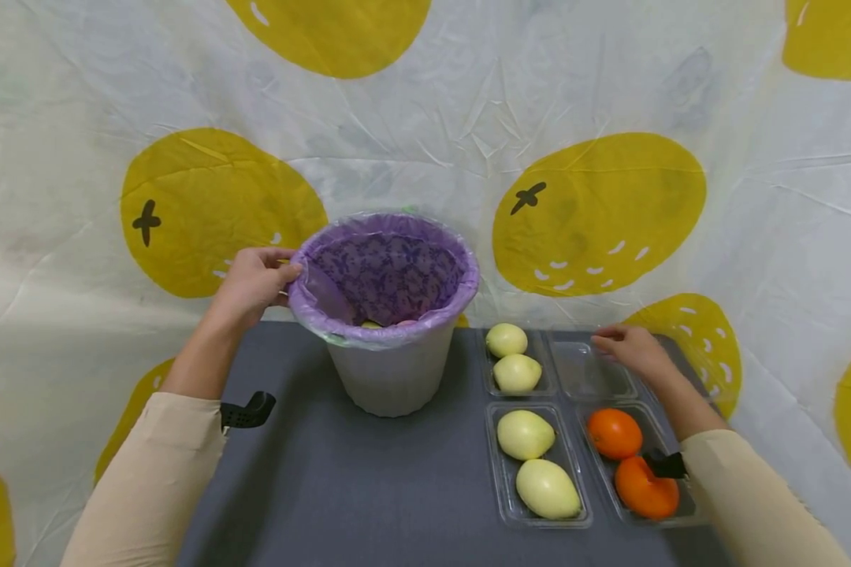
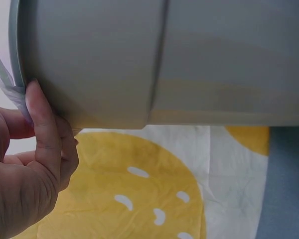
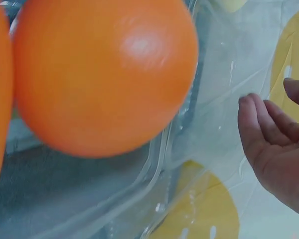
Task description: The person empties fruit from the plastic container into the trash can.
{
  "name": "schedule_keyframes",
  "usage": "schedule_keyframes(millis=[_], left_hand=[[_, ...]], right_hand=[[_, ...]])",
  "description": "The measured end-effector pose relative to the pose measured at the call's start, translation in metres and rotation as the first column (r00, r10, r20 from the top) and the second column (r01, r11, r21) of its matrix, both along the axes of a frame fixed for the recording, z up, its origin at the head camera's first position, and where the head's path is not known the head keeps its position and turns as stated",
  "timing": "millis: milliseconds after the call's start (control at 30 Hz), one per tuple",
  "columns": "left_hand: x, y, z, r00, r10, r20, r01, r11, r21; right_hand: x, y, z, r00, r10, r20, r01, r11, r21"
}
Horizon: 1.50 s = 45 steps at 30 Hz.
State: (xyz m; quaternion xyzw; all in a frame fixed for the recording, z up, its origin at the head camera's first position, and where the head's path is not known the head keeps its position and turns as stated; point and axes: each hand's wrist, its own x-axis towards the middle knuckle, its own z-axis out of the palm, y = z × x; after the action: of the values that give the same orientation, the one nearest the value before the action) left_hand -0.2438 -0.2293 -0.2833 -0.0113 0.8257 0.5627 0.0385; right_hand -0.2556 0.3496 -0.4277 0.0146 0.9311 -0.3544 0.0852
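Note:
In the head view a light grey bin [image 1: 386,378] stands upright, lined with a purple patterned plastic bag [image 1: 411,268]. My left hand [image 1: 255,283] pinches the bin's rim on its left side; in the left wrist view the fingers [image 2: 47,129] lie outside the wall. Over a clear plastic tray [image 1: 589,374] with no fruit in it hovers my right hand [image 1: 634,350]. The right wrist view shows that hand's thumb and fingers apart, holding nothing. Closest to that camera is an orange fruit [image 3: 104,74] in its tray.
Two clear trays hold pale yellow-green fruits [image 1: 525,435] [image 1: 517,373], two in each. Another tray [image 1: 688,520] at the front right holds two orange fruits [image 1: 614,433]. Some fruit [image 1: 371,324] shows low inside the bin. A fruit-printed sheet [image 1: 425,118] hangs behind the dark grey table [image 1: 369,488].

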Motion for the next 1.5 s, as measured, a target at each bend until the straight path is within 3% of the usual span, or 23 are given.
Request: schedule_keyframes(millis=[233, 467, 900, 1167, 1500], left_hand=[[-0.001, -0.001, -0.002, 1.000, -0.003, 0.003, 0.003, 1.000, 0.003], [0.000, 0.000, -0.001, 1.000, 0.001, -0.003, -0.001, 1.000, -0.003], [0.001, 0.000, 0.001, 1.000, 0.002, 0.000, -0.002, 1.000, 0.004], [-0.001, 0.001, 0.001, 1.000, 0.003, -0.005, -0.003, 1.000, -0.004], [-0.001, 0.002, 0.001, 1.000, 0.009, -0.002, -0.009, 1.000, -0.008]], right_hand=[[-0.009, -0.015, -0.004, 0.997, 0.065, 0.049, -0.056, 0.986, -0.160], [-0.016, -0.030, -0.008, 0.987, 0.120, 0.111, -0.097, 0.977, -0.189], [-0.028, -0.051, -0.006, 0.976, 0.157, 0.153, -0.145, 0.986, -0.085], [-0.031, -0.058, -0.005, 0.967, 0.190, 0.168, -0.180, 0.981, -0.071], [-0.041, -0.066, -0.008, 0.972, 0.189, 0.140, -0.201, 0.977, 0.076]])
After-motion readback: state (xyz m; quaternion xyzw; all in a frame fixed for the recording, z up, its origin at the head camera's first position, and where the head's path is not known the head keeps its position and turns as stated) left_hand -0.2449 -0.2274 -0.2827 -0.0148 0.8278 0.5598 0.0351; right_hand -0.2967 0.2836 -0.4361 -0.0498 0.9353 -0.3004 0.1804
